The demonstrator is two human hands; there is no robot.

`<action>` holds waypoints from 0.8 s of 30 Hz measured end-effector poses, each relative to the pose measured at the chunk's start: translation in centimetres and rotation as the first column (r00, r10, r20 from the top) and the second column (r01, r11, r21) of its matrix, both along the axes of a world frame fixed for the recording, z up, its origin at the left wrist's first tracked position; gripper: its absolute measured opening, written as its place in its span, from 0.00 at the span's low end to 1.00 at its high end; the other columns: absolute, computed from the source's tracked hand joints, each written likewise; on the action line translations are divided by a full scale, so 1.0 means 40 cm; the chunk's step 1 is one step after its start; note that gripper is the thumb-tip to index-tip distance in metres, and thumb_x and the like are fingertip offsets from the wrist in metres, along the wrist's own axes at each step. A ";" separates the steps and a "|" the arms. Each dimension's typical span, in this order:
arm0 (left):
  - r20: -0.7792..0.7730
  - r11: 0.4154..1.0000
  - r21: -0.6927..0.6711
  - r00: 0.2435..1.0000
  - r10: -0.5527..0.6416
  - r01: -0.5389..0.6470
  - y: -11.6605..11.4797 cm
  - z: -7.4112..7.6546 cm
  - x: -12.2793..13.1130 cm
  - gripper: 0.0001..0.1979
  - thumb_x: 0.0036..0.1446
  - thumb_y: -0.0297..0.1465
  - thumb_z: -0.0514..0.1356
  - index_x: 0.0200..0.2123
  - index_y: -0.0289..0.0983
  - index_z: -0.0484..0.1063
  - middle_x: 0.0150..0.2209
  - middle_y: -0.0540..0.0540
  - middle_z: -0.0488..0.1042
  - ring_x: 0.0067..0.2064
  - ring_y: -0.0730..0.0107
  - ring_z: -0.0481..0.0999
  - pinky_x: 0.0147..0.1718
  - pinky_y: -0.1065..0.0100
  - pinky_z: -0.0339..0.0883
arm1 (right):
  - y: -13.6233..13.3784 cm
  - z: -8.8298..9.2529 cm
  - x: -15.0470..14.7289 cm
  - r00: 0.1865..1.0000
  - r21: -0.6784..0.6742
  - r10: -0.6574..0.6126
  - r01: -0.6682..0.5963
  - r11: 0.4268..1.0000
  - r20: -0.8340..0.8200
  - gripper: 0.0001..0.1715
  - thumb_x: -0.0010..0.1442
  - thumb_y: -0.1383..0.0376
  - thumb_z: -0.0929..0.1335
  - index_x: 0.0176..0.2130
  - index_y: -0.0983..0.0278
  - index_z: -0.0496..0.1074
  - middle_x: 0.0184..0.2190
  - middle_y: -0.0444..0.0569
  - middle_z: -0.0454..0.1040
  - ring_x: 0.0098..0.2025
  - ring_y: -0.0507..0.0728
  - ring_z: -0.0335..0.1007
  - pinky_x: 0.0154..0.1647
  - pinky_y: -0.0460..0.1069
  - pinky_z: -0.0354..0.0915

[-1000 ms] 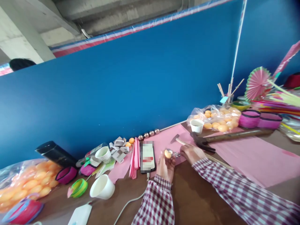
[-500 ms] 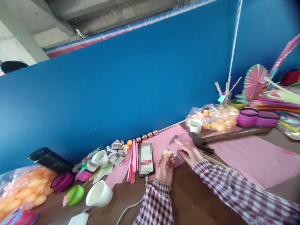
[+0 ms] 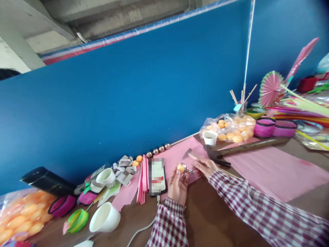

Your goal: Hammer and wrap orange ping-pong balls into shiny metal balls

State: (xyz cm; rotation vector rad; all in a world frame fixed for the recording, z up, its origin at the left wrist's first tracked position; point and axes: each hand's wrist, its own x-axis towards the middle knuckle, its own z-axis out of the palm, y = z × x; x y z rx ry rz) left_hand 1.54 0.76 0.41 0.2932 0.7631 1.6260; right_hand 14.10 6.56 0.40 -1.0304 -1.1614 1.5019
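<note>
Phone, the landmark: a black-edged smartphone with a lit screen (image 3: 157,180), lying on the brown tabletop (image 3: 205,219).
Left hand (image 3: 178,188): just right of the phone, palm up, fingers curled partly closed, thumb and fingertips gripping a small, round orange ball (image 3: 181,167).
Orange ball: in the left hand, to the right of the phone, with a shiny silver metal piece (image 3: 190,171) against its right side.
Right hand (image 3: 205,167): farther right of the phone, close beside the silver piece, thumb and fingers bent toward one another; whether they pinch anything, I cannot tell.
Small hammer: a grey-headed one with a pale wooden handle (image 3: 193,156), beyond the phone to its right, on pink paper (image 3: 177,154).
Silver balls: four shiny round ones in a row (image 3: 161,148), just beyond the phone.
Strips: folded pink paper lengths (image 3: 144,181), close along the phone's left.
Cup: a plain white one (image 3: 105,218), left of the phone and nearer the person.
</note>
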 end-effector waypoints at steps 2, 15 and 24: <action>-0.009 1.000 0.012 1.000 -0.008 0.008 -0.002 0.000 0.000 0.16 0.45 0.26 0.63 0.41 0.38 0.69 0.36 0.46 0.75 0.33 0.71 0.75 0.35 0.70 0.69 | 0.001 -0.003 -0.003 0.999 -0.028 -0.008 0.007 1.000 -0.047 0.19 0.41 0.52 0.70 0.26 0.66 0.70 0.20 0.44 0.71 0.19 0.48 0.64 0.21 0.45 0.66; -0.135 0.996 0.079 0.990 -0.030 0.041 -0.005 -0.006 0.001 0.18 0.45 0.28 0.63 0.42 0.40 0.69 0.39 0.47 0.73 0.39 0.71 0.74 0.40 0.67 0.65 | -0.012 0.012 0.001 0.995 0.110 0.082 -0.088 0.990 0.059 0.14 0.44 0.57 0.69 0.30 0.65 0.70 0.20 0.43 0.70 0.22 0.51 0.67 0.26 0.49 0.68; -0.187 0.994 0.090 0.982 -0.037 0.054 -0.006 0.001 0.007 0.20 0.43 0.26 0.64 0.43 0.39 0.69 0.42 0.46 0.72 0.41 0.71 0.72 0.43 0.68 0.64 | -0.015 0.012 0.002 0.990 0.199 0.051 -0.076 0.977 0.131 0.15 0.46 0.56 0.69 0.29 0.65 0.69 0.18 0.42 0.68 0.19 0.49 0.63 0.21 0.46 0.64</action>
